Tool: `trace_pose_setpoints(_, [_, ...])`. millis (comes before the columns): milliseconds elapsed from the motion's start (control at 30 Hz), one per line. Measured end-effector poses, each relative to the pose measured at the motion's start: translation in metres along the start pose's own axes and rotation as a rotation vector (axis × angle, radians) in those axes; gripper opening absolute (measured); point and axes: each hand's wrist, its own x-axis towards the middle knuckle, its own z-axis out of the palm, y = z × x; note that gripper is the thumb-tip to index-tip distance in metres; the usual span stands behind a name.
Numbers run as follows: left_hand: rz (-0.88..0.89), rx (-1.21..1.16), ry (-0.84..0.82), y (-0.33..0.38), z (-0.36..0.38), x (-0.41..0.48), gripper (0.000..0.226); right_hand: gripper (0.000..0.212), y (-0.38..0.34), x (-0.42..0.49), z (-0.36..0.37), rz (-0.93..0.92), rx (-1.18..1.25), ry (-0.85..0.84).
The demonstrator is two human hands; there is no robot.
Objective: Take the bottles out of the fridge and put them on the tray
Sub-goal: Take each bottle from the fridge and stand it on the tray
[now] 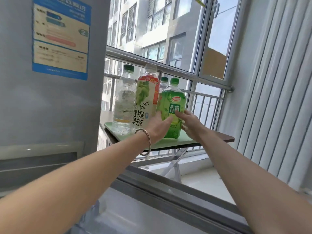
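Near the middle of the frame both hands close around a green tea bottle (172, 108) that stands upright on a pale green tray (182, 143): the left hand (158, 127), with a bracelet (146, 141) on its wrist, wraps the bottle's left side, and the right hand (190, 123) presses its fingers against the right side and the label. Just left of it on the same tray stand a taller grape tea bottle (146, 97) and, further left, a clear water bottle (124, 100) with a green cap; another green-capped bottle (164, 83) shows partly behind them. The tray rests on a small folding table (226, 138) before a window railing (168, 65). The grey fridge (50, 98) fills the left of the frame, a blue label (60, 38) at its upper left
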Motion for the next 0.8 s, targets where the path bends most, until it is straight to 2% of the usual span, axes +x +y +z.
trace_pose_setpoints(167, [-0.057,0.129,0.014,-0.008,0.015,0.023,0.060,0.041,0.005,0.015,0.007,-0.002,0.059,0.059])
trace_pose_setpoints(333, [-0.093,0.202,-0.007,-0.003,0.008,0.028,0.044,0.062,0.010,0.018,0.020,0.039,-0.110,0.106])
trace_pose_setpoints(433, [-0.053,0.217,-0.001,-0.003,-0.003,0.020,0.035,0.070,0.005,0.003,0.034,-0.007,-0.301,0.280])
trace_pose_setpoints(500, [-0.005,0.248,0.035,-0.002,-0.014,0.010,0.030,0.058,0.002,-0.012,0.045,-0.109,-0.487,0.457])
trace_pose_setpoints(533, [0.010,0.269,0.050,-0.002,-0.023,0.001,0.028,0.046,0.000,-0.021,0.054,-0.186,-0.535,0.487])
trace_pose_setpoints(600, [0.049,0.336,0.073,-0.004,-0.040,-0.015,0.028,0.027,-0.005,-0.041,0.073,-0.306,-0.575,0.441])
trace_pose_setpoints(667, [0.081,0.449,0.084,-0.006,-0.062,-0.037,0.030,0.017,-0.009,-0.063,0.099,-0.399,-0.614,0.367])
trace_pose_setpoints(800, [0.105,0.678,0.144,-0.021,-0.106,-0.088,0.039,0.014,-0.012,-0.105,0.159,-0.516,-0.683,0.231])
